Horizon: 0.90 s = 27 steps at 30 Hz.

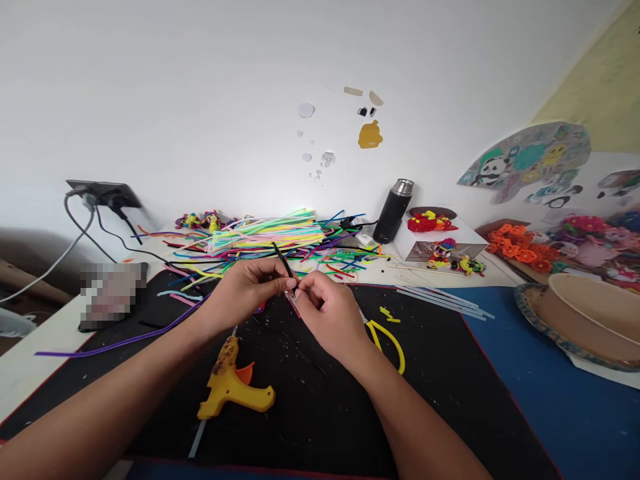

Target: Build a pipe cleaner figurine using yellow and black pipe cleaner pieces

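Yellow plastic, that's the glue gun (227,390) nearest me, lying on its side on the black mat (330,427). Just beyond it, both my hands are up close together over the mat. On my left hand (243,290) the fingers are pinched closed on a thin black strip (283,261), its free end pointing up and away; on my right hand (336,319) they're pinched closed at the strip's lower end. Something small and reddish (292,301) shows under my fingertips, too hidden to make out. Right of that hand, yellow-handled scissors (400,343) lie partly covered, with yellow snippets (390,318) just past them. Over left, a long purple stem (120,343) runs off the mat onto the white worktop (30,367). Farther back sits a heap of pastel fuzzy stems (267,235), then a black flask (393,213) leaning by the wall (215,100).
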Motion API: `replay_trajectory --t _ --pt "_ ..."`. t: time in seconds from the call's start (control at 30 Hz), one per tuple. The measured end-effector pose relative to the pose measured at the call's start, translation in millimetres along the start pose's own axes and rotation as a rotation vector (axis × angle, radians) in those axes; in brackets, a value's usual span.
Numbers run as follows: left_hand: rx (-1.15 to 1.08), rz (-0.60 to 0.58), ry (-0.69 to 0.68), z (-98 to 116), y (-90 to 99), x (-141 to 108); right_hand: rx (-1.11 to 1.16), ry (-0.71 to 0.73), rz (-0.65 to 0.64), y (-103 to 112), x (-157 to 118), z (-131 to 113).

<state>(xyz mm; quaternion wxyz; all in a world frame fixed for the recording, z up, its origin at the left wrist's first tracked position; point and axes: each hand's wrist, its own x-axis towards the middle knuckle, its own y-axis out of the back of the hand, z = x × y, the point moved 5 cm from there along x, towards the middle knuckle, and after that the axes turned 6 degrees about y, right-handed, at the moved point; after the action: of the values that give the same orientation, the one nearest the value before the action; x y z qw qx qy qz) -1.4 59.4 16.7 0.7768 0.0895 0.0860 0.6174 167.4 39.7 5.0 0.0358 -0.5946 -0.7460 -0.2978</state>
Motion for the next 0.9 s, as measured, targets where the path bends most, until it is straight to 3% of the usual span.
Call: replay_trajectory --t 0.2,0.4,0.9 --pt "-0.032 0.009 -0.012 8.9 0.3 -2.0 0.076 -0.028 0.016 -3.0 0.2 4.8" --pt "-0.204 0.069 0.066 1.4 -0.1 1.0 0.231 -0.062 0.059 -2.2 0.0 8.1" --pt "-0.319 0.026 0.133 -5.3 -7.3 1.9 0.355 -0.127 0.127 1.6 0.7 7.5"
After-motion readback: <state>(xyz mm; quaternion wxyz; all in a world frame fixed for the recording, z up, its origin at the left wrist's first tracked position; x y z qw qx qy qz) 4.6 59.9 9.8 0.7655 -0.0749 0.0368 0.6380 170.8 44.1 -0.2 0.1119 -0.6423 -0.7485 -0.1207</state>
